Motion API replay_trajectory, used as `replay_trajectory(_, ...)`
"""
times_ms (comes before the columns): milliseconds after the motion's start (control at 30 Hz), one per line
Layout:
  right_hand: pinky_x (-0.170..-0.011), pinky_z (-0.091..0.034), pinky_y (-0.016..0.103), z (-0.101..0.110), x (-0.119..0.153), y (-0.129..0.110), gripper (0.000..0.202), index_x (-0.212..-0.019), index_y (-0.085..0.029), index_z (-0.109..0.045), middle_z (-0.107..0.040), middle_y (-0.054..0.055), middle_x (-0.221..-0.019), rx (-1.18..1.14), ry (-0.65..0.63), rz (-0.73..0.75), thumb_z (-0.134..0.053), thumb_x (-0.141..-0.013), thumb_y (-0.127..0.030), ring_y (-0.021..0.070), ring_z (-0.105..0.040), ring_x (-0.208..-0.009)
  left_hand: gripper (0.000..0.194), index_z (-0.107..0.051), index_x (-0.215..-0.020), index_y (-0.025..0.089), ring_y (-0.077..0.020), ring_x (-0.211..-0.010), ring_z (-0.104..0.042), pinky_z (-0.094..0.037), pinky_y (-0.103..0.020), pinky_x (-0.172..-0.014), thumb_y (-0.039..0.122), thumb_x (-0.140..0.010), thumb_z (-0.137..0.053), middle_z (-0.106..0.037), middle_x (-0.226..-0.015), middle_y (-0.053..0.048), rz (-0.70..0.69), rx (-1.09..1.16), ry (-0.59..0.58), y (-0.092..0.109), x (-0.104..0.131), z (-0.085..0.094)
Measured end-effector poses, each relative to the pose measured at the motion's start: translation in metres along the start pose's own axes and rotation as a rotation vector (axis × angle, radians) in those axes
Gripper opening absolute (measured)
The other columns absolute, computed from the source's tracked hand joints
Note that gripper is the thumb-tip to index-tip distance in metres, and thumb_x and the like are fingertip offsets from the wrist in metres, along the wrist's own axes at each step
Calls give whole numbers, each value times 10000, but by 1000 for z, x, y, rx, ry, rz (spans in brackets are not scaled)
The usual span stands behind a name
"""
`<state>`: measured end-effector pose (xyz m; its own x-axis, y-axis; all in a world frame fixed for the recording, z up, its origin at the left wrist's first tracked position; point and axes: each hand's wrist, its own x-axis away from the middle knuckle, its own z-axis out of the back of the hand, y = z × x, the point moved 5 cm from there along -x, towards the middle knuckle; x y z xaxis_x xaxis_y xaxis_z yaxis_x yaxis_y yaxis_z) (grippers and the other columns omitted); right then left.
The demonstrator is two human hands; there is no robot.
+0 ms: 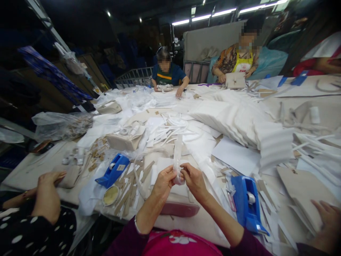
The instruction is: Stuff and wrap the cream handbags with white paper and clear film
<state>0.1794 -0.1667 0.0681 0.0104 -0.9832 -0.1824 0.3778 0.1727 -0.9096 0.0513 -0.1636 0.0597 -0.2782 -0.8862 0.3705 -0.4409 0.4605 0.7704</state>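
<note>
In the head view my left hand (166, 179) has its fingers closed on the left side of a translucent white strip (177, 153), which is looped at its lower end and stands upright above the hands. My right hand (194, 179) pinches the right side of that loop. Below both hands lies a beige bag (176, 199) with a dark pinkish base (181, 209) facing me. White paper or padding sticks out behind my left hand.
Blue tape dispensers stand at left (114, 170) and right (246, 202). A round tub (110, 195) sits near the left one. White foam sheets (234, 113) are piled behind. Co-workers' hands show at left (52, 177) and right (326, 213); two people work across the table.
</note>
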Motion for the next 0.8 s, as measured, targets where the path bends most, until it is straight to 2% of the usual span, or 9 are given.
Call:
replay_trajectory(67,-676,-393,263,7,3,1,164,-825,-199,-632,-604,10,-728,-100,110,-119,-498,-849,-291,151,-547,-692,354,-652,-1017,116,-125,-647,-605,-486,-241,-646,262,-699,-703,-693,-806,-76,-89,-59,79,-1,0,1)
replay_trajectory(167,-705,-395,279,4,8,3,237,-712,-190,-658,-602,19,-729,-233,76,-247,-538,-825,-360,164,-538,-732,412,-648,-1062,123,-147,-707,-621,-486,-253,-685,253,-679,-724,-701,-803,-62,-188,-152,196,-8,-2,3)
replay_trajectory(233,-673,-396,281,-3,10,7,228,-688,-185,-666,-579,12,-696,-318,44,-328,-586,-786,-375,162,-521,-701,440,-648,-1080,125,-171,-768,-629,-493,-278,-734,253,-667,-733,-709,-839,-61,-219,-183,227,-17,-3,2)
replay_trajectory(333,-631,-387,275,-7,10,15,221,-631,-182,-643,-524,-5,-658,-382,143,-373,-632,-746,-371,149,-493,-667,431,-657,-1075,137,-199,-919,-627,-474,-304,-862,263,-670,-733,-705,-989,-76,-218,-202,235,-26,-3,-1)
replay_trajectory(433,-649,-377,276,-5,6,17,202,-641,-190,-651,-498,-13,-671,-329,188,-291,-631,-759,-353,141,-481,-680,396,-641,-1108,175,-201,-1123,-550,-418,-285,-965,298,-735,-687,-629,-1191,-83,-225,-240,227,-18,-1,-4)
replay_trajectory(500,-659,-372,282,-2,5,14,164,-678,-202,-672,-482,-13,-679,-247,180,-196,-626,-773,-328,142,-470,-688,398,-604,-1159,215,-201,-1167,-519,-439,-288,-941,353,-787,-632,-576,-1261,-77,-213,-245,214,-7,-1,-5)
replay_trajectory(600,-686,-374,304,4,8,5,128,-732,-222,-689,-470,2,-699,-131,172,0,-604,-802,-288,163,-456,-733,418,-589,-1162,210,-217,-1040,-586,-506,-312,-801,424,-803,-596,-608,-1176,-96,-70,-166,73,4,-7,-10)
replay_trajectory(700,-722,-360,332,6,16,-4,146,-743,-244,-691,-489,20,-722,21,138,195,-574,-830,-243,183,-437,-781,441,-600,-1139,162,-229,-904,-626,-507,-310,-684,411,-776,-622,-651,-1067,-128,94,-50,-86,6,-13,-13)
replay_trajectory(800,-764,-332,357,5,21,-6,138,-758,-255,-687,-539,31,-776,185,84,255,-579,-813,-190,193,-432,-817,413,-620,-1100,120,-240,-909,-627,-491,-308,-701,327,-744,-653,-658,-1062,-153,81,-13,-92,5,-17,-10)
